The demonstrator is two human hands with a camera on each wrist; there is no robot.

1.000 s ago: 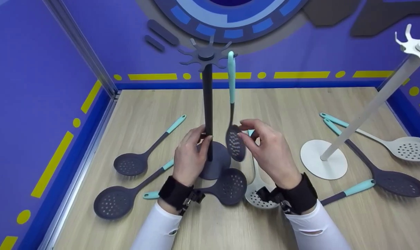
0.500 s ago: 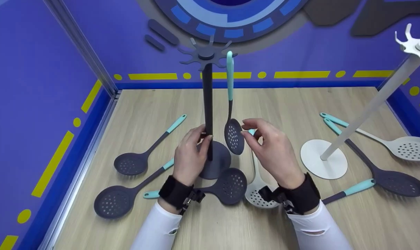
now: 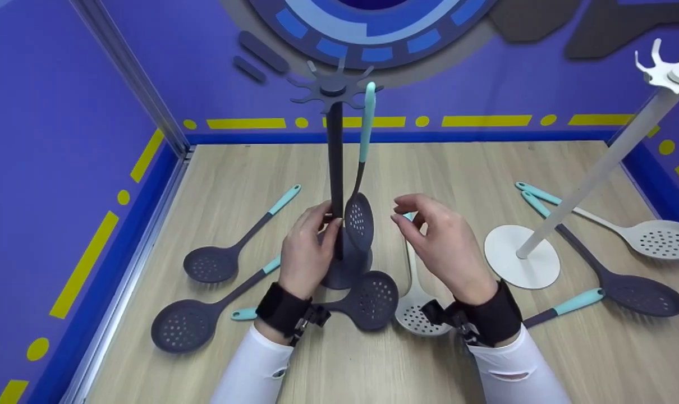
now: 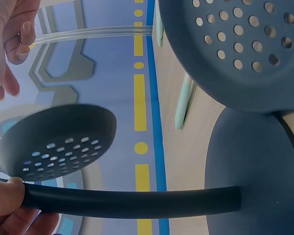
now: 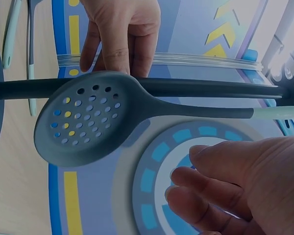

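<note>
My left hand (image 3: 307,252) grips the pole (image 3: 335,163) of a dark utensil stand low down, above its round base. From a hook on the star-shaped top (image 3: 333,87) hangs a dark skimmer (image 3: 359,235) by its mint handle (image 3: 367,126), its perforated bowl tilted close beside the pole. My right hand (image 3: 443,241) is to the right of that bowl, apart from it, thumb and fingers loosely bent with nothing between them. In the right wrist view the skimmer (image 5: 137,100) crosses in front of the pole, and the right hand (image 5: 245,181) is below the skimmer's shaft.
Two dark skimmers (image 3: 210,265) lie at left. Another dark one (image 3: 373,322) and a white one (image 3: 412,275) lie in front of the stand. A white stand (image 3: 522,275) is at right, with more skimmers (image 3: 642,294) around it. Blue panels (image 3: 64,140) enclose the table.
The hanging skimmer has swung left, toward the pole. My right hand, at the skimmer's bowl a second ago, has drawn slightly right, away from it. My left hand stays on the pole.
</note>
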